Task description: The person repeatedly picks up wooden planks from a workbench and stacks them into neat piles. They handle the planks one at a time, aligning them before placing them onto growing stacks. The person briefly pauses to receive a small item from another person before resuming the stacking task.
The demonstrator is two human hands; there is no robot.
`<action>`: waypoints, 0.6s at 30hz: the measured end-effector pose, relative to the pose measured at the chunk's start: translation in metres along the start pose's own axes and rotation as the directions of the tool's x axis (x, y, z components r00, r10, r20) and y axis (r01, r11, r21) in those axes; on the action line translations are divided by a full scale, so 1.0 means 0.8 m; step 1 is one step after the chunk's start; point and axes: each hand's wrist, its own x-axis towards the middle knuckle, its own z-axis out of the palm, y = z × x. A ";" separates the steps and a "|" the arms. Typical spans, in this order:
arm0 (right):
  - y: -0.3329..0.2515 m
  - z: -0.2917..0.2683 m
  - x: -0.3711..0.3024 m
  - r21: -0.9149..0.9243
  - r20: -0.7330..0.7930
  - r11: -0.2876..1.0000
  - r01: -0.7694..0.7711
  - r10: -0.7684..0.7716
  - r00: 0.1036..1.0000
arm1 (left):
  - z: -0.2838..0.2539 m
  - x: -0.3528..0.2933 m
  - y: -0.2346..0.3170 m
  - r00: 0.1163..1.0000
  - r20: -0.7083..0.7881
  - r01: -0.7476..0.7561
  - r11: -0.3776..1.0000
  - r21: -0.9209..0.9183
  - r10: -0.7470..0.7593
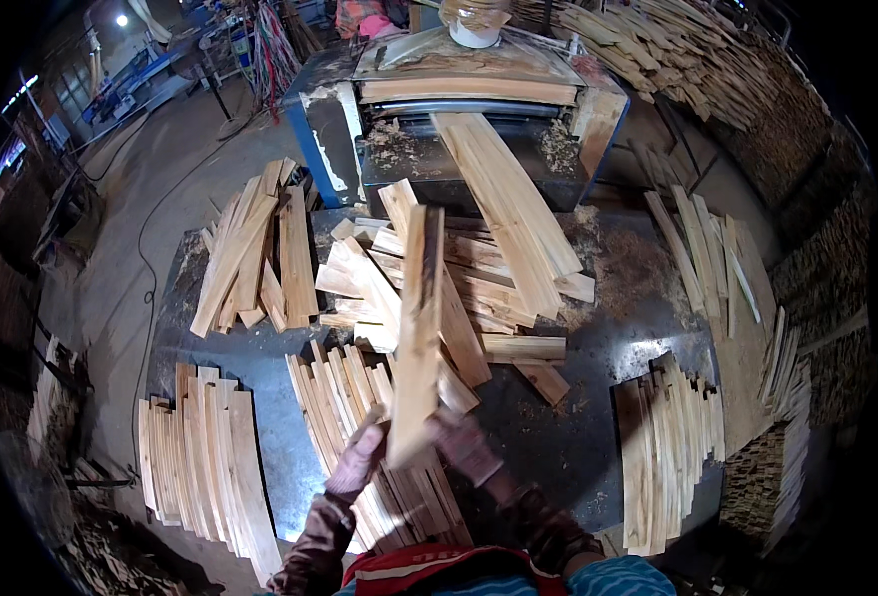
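A wooden board [419,338] stands tilted up in front of me, with a dark streak near its far end. At its near end, my left hand [357,462] grips the left edge. My right hand [467,449], slightly blurred, closes on the opposite edge. Under and beside my hands lies a row of narrow boards [334,392] laid side by side. Just beyond is a jumbled heap of boards [478,288] on the dark metal table [578,437], partly hidden by the raised board.
At the far side stands a planer-like machine [469,70], wide boards [508,204] leaning from its opening amid shavings. Stacked boards lie at the table's left [205,447] and right [667,447]. A loose pile [260,248] sits far left. A cable [143,238] runs across the floor.
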 end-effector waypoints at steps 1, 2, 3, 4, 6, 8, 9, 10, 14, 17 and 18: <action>-0.037 0.015 -0.003 0.704 0.193 0.604 -0.373 0.343 0.919 | 0.009 0.007 0.006 0.994 0.051 0.095 0.994 -0.045 -0.092; -0.035 0.015 -0.002 0.604 0.267 0.650 -0.461 0.379 0.886 | 0.008 0.013 0.007 0.996 0.068 0.052 0.999 -0.007 -0.052; -0.032 0.014 0.001 0.491 0.336 0.686 -0.537 0.420 0.843 | 0.003 0.022 0.008 0.996 0.085 0.009 1.000 0.030 -0.012; -0.006 0.024 0.008 0.389 0.153 0.840 -0.378 0.345 0.926 | -0.002 0.029 0.011 0.994 0.102 -0.035 0.997 0.065 0.029; 0.020 -0.003 0.045 0.194 -0.157 0.940 -0.280 0.311 0.937 | -0.021 0.033 0.033 0.992 0.115 -0.075 0.981 0.178 0.055; 0.076 0.010 0.069 -0.062 -0.352 0.875 -0.480 0.431 0.831 | -0.045 0.039 0.072 0.990 0.127 -0.091 0.962 0.257 0.060; 0.091 0.005 0.085 -0.111 -0.380 0.857 -0.503 0.431 0.818 | -0.052 0.036 0.098 0.989 0.134 -0.103 0.943 0.316 0.063; 0.103 0.005 0.104 -0.151 -0.403 0.843 -0.517 0.425 0.811 | -0.071 0.039 0.110 0.980 0.156 -0.169 0.920 0.353 0.120; 0.149 0.017 0.144 -0.284 -0.191 0.698 -0.658 0.631 0.752 | -0.140 0.054 0.158 0.977 0.126 -0.212 0.874 0.438 0.174; 0.211 0.021 0.133 -0.092 -0.182 0.765 -0.637 0.616 0.766 | -0.153 0.074 0.202 0.966 0.010 -0.225 0.828 0.514 0.257; 0.203 0.015 0.136 0.105 -0.228 0.830 -0.547 0.556 0.799 | -0.181 0.084 0.214 0.952 -0.007 -0.250 0.790 0.560 0.306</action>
